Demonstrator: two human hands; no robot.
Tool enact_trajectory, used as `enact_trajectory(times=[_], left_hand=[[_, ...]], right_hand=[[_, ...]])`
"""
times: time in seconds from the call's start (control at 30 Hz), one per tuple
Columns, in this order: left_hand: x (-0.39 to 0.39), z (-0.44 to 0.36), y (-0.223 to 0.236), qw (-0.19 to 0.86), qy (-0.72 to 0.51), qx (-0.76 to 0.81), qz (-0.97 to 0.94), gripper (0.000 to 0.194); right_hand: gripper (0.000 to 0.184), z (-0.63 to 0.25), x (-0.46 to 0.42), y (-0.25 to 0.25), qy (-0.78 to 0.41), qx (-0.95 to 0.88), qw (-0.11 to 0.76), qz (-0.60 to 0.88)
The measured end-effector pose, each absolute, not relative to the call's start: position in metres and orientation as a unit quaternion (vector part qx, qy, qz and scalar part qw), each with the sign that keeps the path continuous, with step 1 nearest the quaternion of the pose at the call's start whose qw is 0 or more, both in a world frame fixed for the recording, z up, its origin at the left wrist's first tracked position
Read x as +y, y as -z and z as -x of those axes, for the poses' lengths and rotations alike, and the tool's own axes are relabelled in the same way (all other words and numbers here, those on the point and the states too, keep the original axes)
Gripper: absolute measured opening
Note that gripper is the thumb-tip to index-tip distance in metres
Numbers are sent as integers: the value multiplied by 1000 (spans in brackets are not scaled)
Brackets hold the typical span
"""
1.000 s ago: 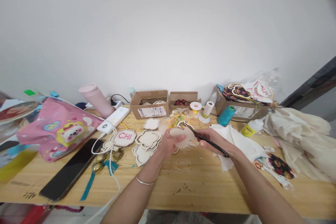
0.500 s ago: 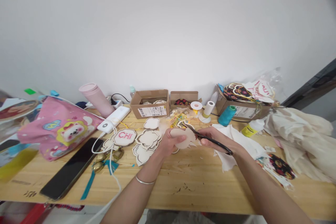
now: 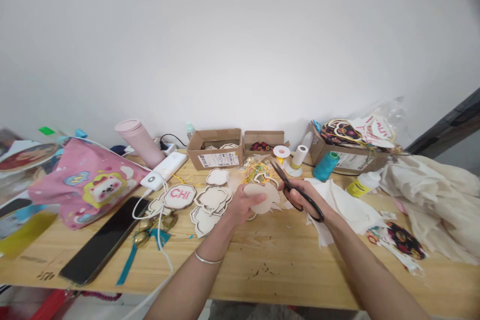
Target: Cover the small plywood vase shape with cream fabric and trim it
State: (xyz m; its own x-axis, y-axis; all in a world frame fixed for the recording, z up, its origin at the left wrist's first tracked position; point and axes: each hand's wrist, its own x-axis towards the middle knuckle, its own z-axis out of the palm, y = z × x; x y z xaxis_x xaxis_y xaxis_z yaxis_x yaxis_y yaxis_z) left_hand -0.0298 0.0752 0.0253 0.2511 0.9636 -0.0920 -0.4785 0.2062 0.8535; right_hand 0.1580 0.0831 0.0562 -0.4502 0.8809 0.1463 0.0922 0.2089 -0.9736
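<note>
Left hand [image 3: 242, 205] is up off the wooden table [image 3: 285, 260], fingers curled around a pale, scallop-edged cutout [image 3: 260, 197], thumb pressed on its face. It looks like thin plywood or stiff card with cloth on it; hard to tell which. Right hand [image 3: 300, 195] is closed through the loops of the black scissors [image 3: 296, 191], blades tilted up and away at the cutout's upper right edge, just beside it. Whether the blades are parted, I cannot tell.

This reads as trimming around the outline, mid-way along the edge. The next snip would call for the left hand to turn the piece so the curve meets the blades, keeping fingertips back from the cut line.

Just left of the hands lies a loose stack of matching blank cutouts [image 3: 210, 205], flat and matte, and a finished one lettered "CHI" [image 3: 179, 195] in pink. Right of the scissors, soft cream fabric scraps [image 3: 345, 207] lie crumpled, with a teal thread cone [image 3: 324, 165] behind them.
</note>
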Motion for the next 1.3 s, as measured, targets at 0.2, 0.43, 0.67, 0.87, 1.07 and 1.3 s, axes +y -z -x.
enact_trajectory(times=[0.2, 0.43, 0.67, 0.87, 1.07, 1.3], left_hand=[[77, 27, -20, 695, -505, 355, -368, 32], [78, 19, -23, 674, -524, 372, -366, 35], [79, 20, -24, 675, -530, 360, -366, 32], [78, 18, -24, 696, -515, 341, -366, 44], [78, 22, -28, 838, -357, 289, -294, 60], [77, 20, -15, 794, -368, 337, -348, 36]], right_hand=[[37, -144, 76, -48, -543, -580, 480, 372], [38, -137, 80, -25, -514, -492, 559, 426], [36, -143, 76, -26, -493, -468, 591, 434], [34, -143, 75, -26, -501, -460, 591, 433], [33, -142, 74, -22, -510, -464, 589, 421], [37, -139, 74, -19, -496, -483, 583, 425]])
